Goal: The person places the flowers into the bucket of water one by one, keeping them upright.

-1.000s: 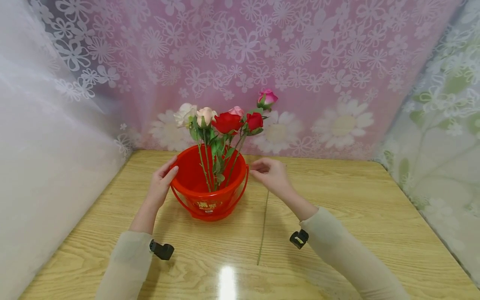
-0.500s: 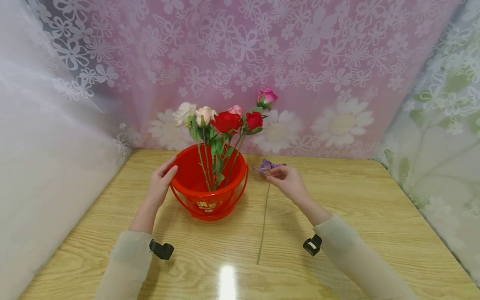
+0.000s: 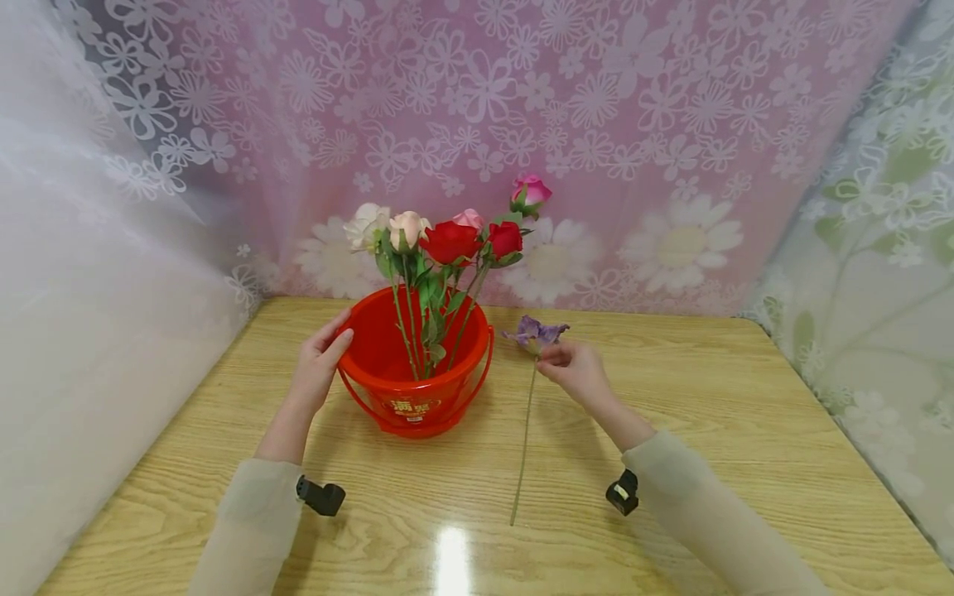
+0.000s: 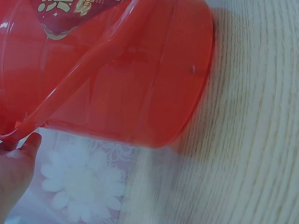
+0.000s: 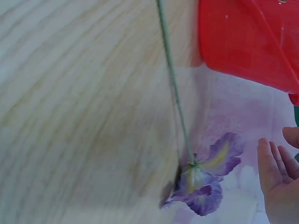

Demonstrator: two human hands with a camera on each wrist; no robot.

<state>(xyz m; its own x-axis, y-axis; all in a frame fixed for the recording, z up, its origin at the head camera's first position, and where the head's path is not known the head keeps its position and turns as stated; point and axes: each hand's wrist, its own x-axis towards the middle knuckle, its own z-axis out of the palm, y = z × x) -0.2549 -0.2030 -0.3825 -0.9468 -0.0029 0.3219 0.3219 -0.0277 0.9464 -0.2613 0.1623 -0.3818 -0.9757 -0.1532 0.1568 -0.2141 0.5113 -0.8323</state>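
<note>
A red bucket (image 3: 417, 401) stands on the table with several artificial roses in it, among them a large red rose (image 3: 450, 243) and a white rose (image 3: 368, 227). My left hand (image 3: 316, 368) grips the bucket's left rim, thumb on the near side; in the left wrist view only part of that hand (image 4: 16, 172) shows beside the handle. To the bucket's right lies a purple iris (image 3: 537, 332), its long thin stem pointing toward me. Close over the flower's base is my right hand (image 3: 585, 377). In the right wrist view this hand (image 5: 282, 179) has thumb and fingers apart, holding nothing, beside the iris (image 5: 201, 189).
The wooden table (image 3: 715, 414) ends at a pink flowered curtain (image 3: 477, 99) at the back. A pale sheet (image 3: 112, 248) hangs on the left and a leaf-patterned one (image 3: 879, 273) on the right. The bucket's handle (image 3: 363, 407) hangs down in front.
My right hand has left the bucket's right edge and moved right to the iris. The purple petals, hidden behind it before, now show. My left hand keeps its place on the rim.
</note>
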